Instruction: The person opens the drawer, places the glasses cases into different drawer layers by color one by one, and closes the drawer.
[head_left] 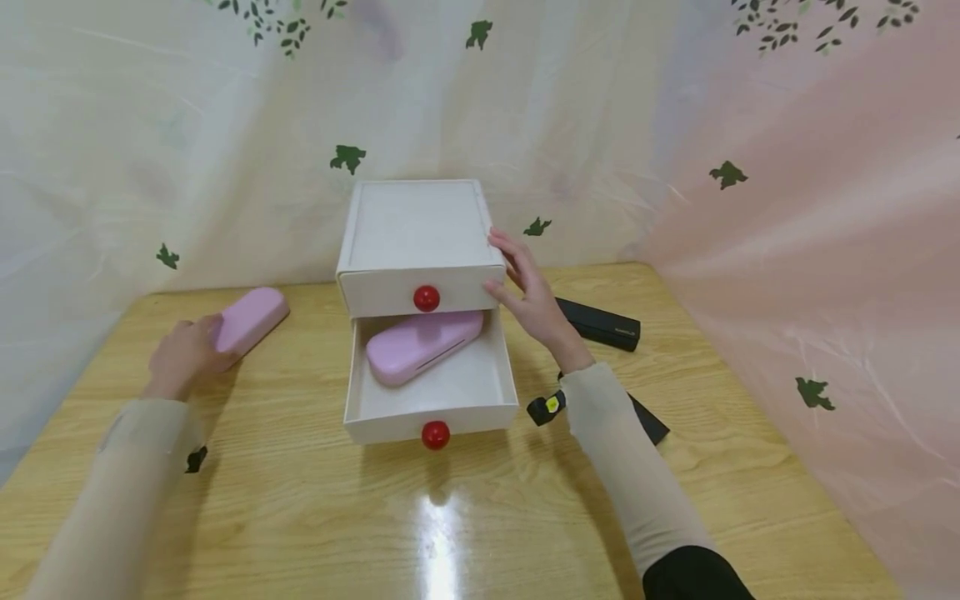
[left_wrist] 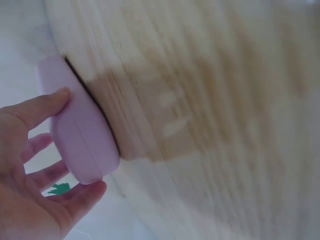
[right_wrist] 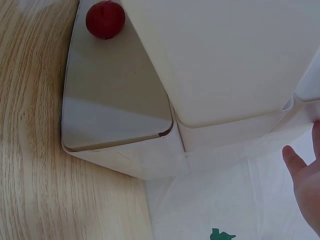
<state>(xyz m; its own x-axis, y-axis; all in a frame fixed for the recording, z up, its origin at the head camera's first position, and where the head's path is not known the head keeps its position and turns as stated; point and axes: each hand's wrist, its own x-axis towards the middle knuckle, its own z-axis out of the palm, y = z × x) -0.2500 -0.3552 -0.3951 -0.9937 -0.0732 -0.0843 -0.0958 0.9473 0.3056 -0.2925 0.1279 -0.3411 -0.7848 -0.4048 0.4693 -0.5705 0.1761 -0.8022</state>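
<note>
Lower drawer [head_left: 378, 427] pulled out, lilac case [head_left: 412, 346] lying inside. Left hand [head_left: 183, 358] pinches second case [head_left: 255, 317], apparently resting on table [head_left: 285, 467], thumb one side, fingers other. Right hand [head_left: 536, 312] at right edge of white cabinet [head_left: 420, 225], fingers spread, gripping nothing; firm contact unclear. Step in hand: likely securing second case, right hand perhaps steadying cabinet. Next move probably calls for firm pinch, clean lift, level carry toward lower drawer.
</note>
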